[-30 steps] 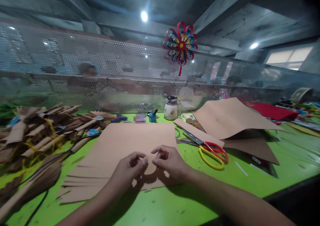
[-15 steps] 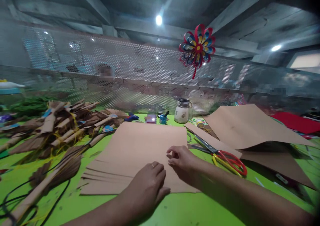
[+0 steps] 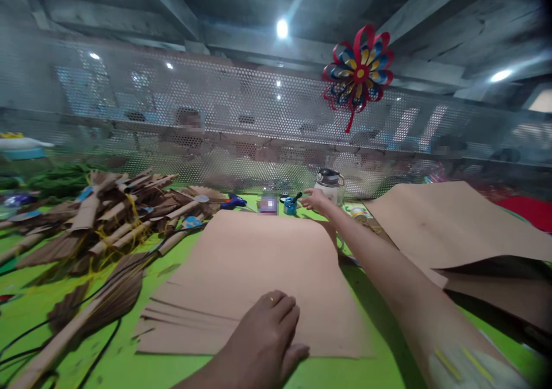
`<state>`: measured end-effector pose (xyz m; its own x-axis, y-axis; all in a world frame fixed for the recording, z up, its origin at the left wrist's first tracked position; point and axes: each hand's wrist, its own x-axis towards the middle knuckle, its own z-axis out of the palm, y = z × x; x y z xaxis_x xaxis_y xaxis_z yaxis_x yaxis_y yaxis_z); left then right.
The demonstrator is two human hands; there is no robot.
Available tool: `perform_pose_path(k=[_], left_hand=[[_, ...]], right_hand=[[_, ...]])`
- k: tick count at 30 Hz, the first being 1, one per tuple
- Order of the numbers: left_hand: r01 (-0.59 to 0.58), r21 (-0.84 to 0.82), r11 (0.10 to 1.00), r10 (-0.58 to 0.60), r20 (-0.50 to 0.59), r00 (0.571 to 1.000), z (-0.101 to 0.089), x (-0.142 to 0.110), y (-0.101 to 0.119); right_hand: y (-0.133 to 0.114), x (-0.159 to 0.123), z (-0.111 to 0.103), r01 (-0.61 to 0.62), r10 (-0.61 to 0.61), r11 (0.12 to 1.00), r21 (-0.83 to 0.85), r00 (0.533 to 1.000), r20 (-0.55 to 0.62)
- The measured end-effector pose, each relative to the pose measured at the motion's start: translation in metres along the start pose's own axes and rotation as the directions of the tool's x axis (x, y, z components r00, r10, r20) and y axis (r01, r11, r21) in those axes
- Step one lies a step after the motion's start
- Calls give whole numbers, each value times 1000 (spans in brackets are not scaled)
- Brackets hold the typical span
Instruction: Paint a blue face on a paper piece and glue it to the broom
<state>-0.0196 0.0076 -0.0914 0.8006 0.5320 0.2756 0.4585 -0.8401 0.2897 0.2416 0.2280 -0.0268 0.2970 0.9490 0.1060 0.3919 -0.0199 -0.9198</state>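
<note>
My left hand (image 3: 269, 331), with a ring on one finger, rests on a stack of brown kraft paper sheets (image 3: 276, 257). Its fingers lie on the top sheet and its thumb is spread off to the side. My right hand (image 3: 317, 200) is stretched forward past the stack's far edge, fingers apart and nothing in them. Just left of its fingertips stands a small blue jar (image 3: 290, 207) with a dark-handled tool (image 3: 297, 196) sticking out; I see no contact. Behind the right hand is a light-coloured bottle (image 3: 330, 183) with a dark lid, partly hidden.
Rolled and pleated brown paper pieces (image 3: 116, 222) with yellow string pile up on the left. At right lie larger brown sheets (image 3: 431, 222) and red material (image 3: 526, 208). A perforated metal screen (image 3: 241, 130) crosses behind the green table (image 3: 345, 377); a red flower ornament (image 3: 360, 74) hangs above.
My right hand has moved from over the paper forward to beside the blue jar. The right forearm now covers where the scissors were. My left hand stays on the paper. The view has shifted slightly.
</note>
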Motion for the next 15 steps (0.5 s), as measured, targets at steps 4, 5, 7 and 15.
perform_pose_path(k=[4, 5, 7, 15], left_hand=[[-91, 56, 994, 94, -55, 994, 11, 0, -12], [-106, 73, 992, 111, -62, 992, 13, 0, -14], [-123, 108, 987, 130, -65, 989, 16, -1, -18], [-130, 165, 978, 144, -76, 987, 16, -6, -20]], right_hand=[[5, 14, 19, -41, 43, 999, -29, 997, 57], [6, 17, 22, -41, 43, 998, -38, 997, 60], [8, 21, 27, -33, 36, 998, -56, 997, 61], [8, 36, 16, 53, -51, 988, -144, 999, 12]])
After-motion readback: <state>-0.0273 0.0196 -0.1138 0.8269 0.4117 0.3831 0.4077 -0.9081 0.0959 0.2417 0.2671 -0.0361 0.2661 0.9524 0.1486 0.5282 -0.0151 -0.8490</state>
